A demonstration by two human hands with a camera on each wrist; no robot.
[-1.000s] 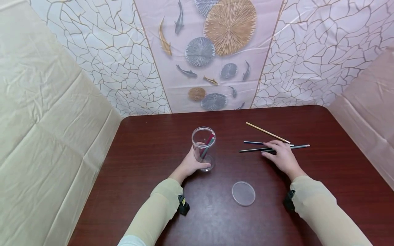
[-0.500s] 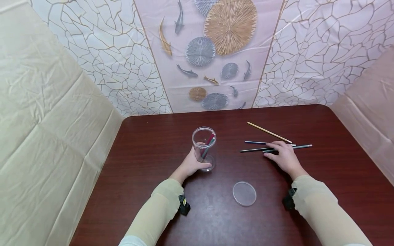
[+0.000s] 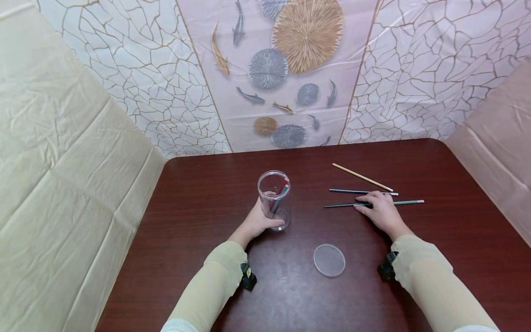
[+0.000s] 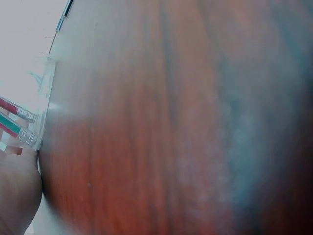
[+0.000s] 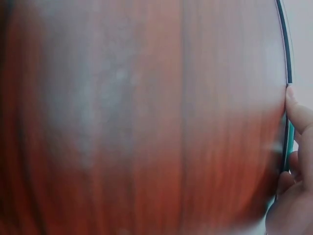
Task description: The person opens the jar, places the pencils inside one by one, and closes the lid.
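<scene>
A tall clear plastic jar (image 3: 274, 184) stands upright on the table, with a red pencil (image 3: 284, 186) and a green pencil (image 3: 277, 203) leaning inside. My left hand (image 3: 262, 216) grips it low, fingers behind and thumb in front. To the right, my right hand (image 3: 381, 213) pinches a green pencil (image 3: 408, 202) lying on the tabletop. A dark pencil (image 3: 340, 205) pokes out left of the fingers, nearly in line with it; the hand hides where they overlap. In the right wrist view thumb and fingertips touch the dark pencil (image 5: 285, 44).
A blue pencil (image 3: 348, 191) lies just behind the right hand, and a yellow pencil (image 3: 362, 177) farther back. A clear round lid (image 3: 329, 261) lies flat in front, between the forearms. Patterned cloth (image 3: 286, 92) hangs beyond the brown table (image 3: 207, 193).
The green pencil under my right hand has swung and slid slightly right, now nearly in line with the dark pencil. My left hand and the jar stay put.
</scene>
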